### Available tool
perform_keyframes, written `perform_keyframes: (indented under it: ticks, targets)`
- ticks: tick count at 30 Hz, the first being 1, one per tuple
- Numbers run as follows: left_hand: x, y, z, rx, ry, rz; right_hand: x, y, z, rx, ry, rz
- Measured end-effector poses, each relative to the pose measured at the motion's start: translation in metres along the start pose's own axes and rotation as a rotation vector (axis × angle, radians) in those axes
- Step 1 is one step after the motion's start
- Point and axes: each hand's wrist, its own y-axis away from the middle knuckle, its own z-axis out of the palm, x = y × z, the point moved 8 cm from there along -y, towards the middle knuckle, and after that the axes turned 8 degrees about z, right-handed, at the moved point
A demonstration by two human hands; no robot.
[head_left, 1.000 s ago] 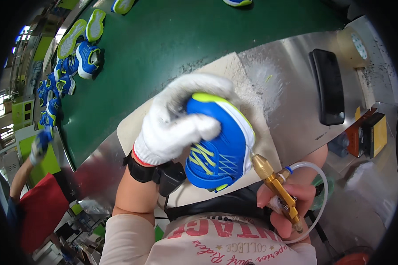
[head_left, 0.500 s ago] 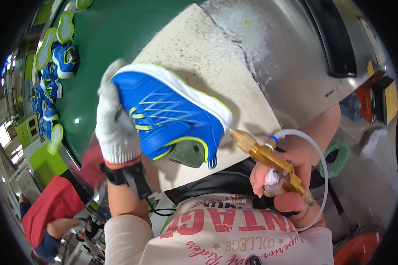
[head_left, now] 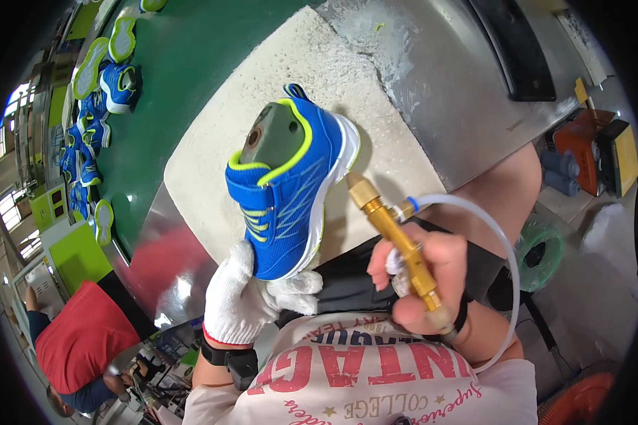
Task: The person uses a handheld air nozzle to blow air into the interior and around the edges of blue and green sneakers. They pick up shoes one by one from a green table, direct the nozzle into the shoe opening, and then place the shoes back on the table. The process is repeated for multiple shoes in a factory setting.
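A blue shoe (head_left: 288,191) with yellow-green trim and a white sole is held tilted above a pale board, its toe toward me. My left hand (head_left: 252,294), in a white knit glove, grips it round the toe. A dark green shoe last (head_left: 273,134) fills the shoe's opening. My bare right hand (head_left: 425,273) is closed round a brass spray gun (head_left: 397,241). The gun's nozzle points at the sole's side, a small gap away. From the gun a clear hose (head_left: 475,219) curves off to the right and down past my forearm.
The pale board (head_left: 213,163) lies over a metal table (head_left: 468,134) beside a green conveyor belt (head_left: 184,49). Several blue shoes (head_left: 92,134) line the belt's far left. A black curved bar (head_left: 514,49) is at the upper right. Another person in red (head_left: 85,340) is at the lower left.
My left hand has drawn down and turned the shoe, so its heel now points up and away instead of toward the right. The spray gun has shifted slightly left and tilted more upright.
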Motion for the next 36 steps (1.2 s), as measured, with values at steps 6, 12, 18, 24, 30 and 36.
perform_keyframes:
  ticks: [6, 12, 18, 24, 30, 36]
  targets:
    - [-0.024, 0.0, 0.027, -0.185, 0.383, -0.08, -0.026, 0.026, 0.023, -0.052, 0.529, -0.433]
    - [-0.045, -0.003, 0.043, -0.358, 0.389, -0.166, -0.033, 0.045, 0.005, -0.219, 0.419, -0.08]
    - [-0.068, -0.014, 0.08, -0.358, 0.199, -0.216, -0.041, 0.076, -0.018, 0.041, -0.072, 0.077]
    - [-0.08, -0.045, 0.145, -0.663, 0.404, -0.192, -0.056, 0.073, -0.034, 0.351, -0.096, 0.159]
    - [-0.067, -0.067, 0.177, -0.67, 0.483, -0.202, -0.065, 0.064, -0.036, 0.347, 0.284, 0.068]
    - [-0.044, -0.078, 0.178, -0.59, 0.511, -0.249, -0.056, 0.035, -0.029, 0.205, 0.606, -0.142]
